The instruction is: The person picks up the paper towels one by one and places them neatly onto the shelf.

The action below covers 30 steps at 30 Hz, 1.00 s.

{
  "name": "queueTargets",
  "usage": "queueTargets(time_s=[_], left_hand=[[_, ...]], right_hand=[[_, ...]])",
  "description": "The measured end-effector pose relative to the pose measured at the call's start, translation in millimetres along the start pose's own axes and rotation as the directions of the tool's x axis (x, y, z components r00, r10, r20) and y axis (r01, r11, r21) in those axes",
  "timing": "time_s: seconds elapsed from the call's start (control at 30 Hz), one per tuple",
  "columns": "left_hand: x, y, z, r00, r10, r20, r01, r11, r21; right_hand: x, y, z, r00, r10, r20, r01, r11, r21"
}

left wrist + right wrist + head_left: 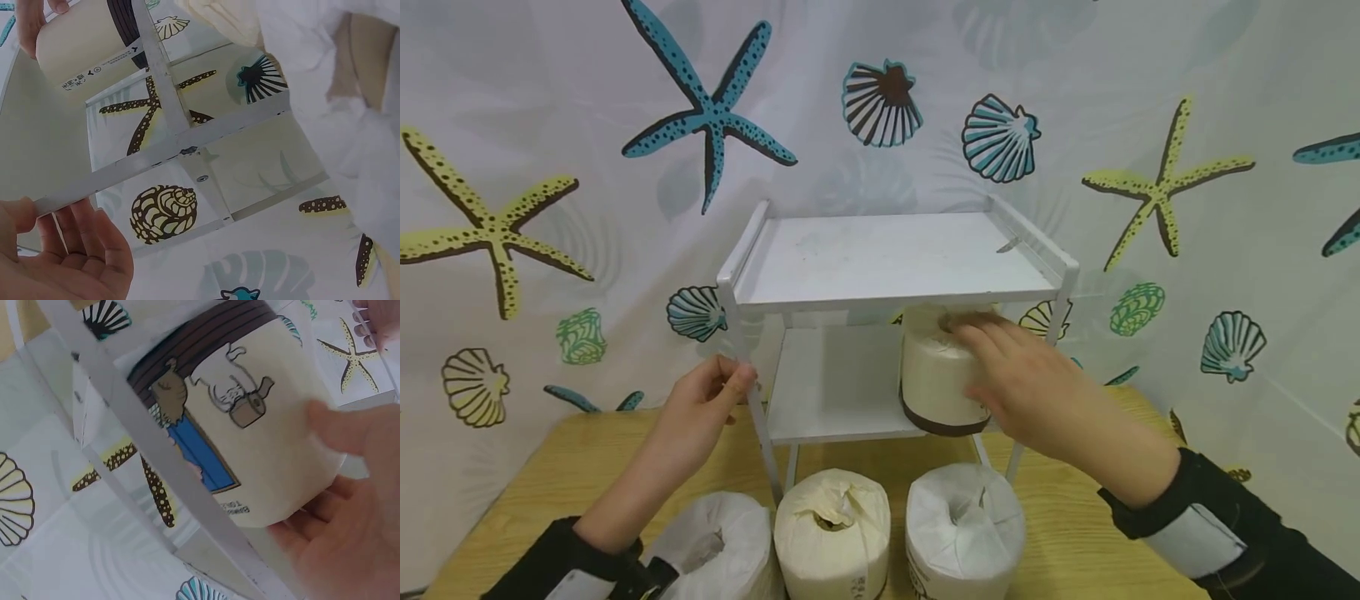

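A cream wrapped roll with a dark brown base band (pixel 942 375) is at the right side of the middle shelf (pixel 831 375) of a white rack. My right hand (pixel 1030 383) grips it, fingers over its top and thumb on its side; in the right wrist view the hand (pixel 350 512) holds the roll (pixel 275 425), printed with cartoon figures. My left hand (pixel 700 408) pinches the rack's left front post (pixel 763 433); the left wrist view shows its thumb and fingers around the white bar (pixel 119 175). Whether the roll's base touches the shelf I cannot tell.
Three wrapped rolls stand on the wooden table in front of the rack: a white one (pixel 722 550) at left, a cream one (pixel 833 542) in the middle, a white one (pixel 966 533) at right. The rack's top shelf (pixel 887 258) overhangs the middle one. A patterned cloth (pixel 880 183) hangs behind.
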<state>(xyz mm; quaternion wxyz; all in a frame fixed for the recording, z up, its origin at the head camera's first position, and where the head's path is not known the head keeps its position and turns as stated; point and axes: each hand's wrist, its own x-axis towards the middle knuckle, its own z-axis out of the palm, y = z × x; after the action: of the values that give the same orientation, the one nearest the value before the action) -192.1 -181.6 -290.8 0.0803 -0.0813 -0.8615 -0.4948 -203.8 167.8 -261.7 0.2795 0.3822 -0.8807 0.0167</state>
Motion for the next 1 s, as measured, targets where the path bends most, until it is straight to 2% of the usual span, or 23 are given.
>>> queueTargets(time_s=[0.17, 0.43, 0.6, 0.7, 0.87, 1.0], left_hand=[[-0.2, -1.4, 1.3, 1.000, -0.013, -0.022, 0.013, 1.000, -0.025], [-0.3, -1.7, 1.8, 0.999, -0.023, -0.035, 0.021, 0.998, -0.053], [-0.3, -2.1, 2.6, 0.999, -0.035, -0.027, 0.033, 0.997, -0.066], [0.2, -2.6, 3.0, 0.999, -0.034, -0.023, 0.032, 0.997, -0.067], [0.5, -3.7, 4.3, 0.999, -0.026, -0.029, 0.024, 0.997, -0.074], [0.5, -4.9, 4.4, 0.999, -0.018, -0.036, 0.015, 0.996, -0.084]], right_hand=[[-1.3, 0, 1, 0.999, -0.011, -0.033, 0.010, 1.000, -0.025], [6.1, 0, 4, 0.991, 0.032, -0.131, -0.034, 0.999, -0.017], [9.1, -2, 8, 0.983, -0.002, -0.184, -0.016, 0.995, -0.096], [8.6, -1, 5, 0.987, -0.010, -0.159, -0.006, 0.995, -0.101], [0.4, 3, -6, 0.996, 0.032, -0.080, -0.031, 0.999, 0.006], [-6.6, 6, -9, 0.999, 0.013, -0.044, -0.012, 1.000, 0.026]])
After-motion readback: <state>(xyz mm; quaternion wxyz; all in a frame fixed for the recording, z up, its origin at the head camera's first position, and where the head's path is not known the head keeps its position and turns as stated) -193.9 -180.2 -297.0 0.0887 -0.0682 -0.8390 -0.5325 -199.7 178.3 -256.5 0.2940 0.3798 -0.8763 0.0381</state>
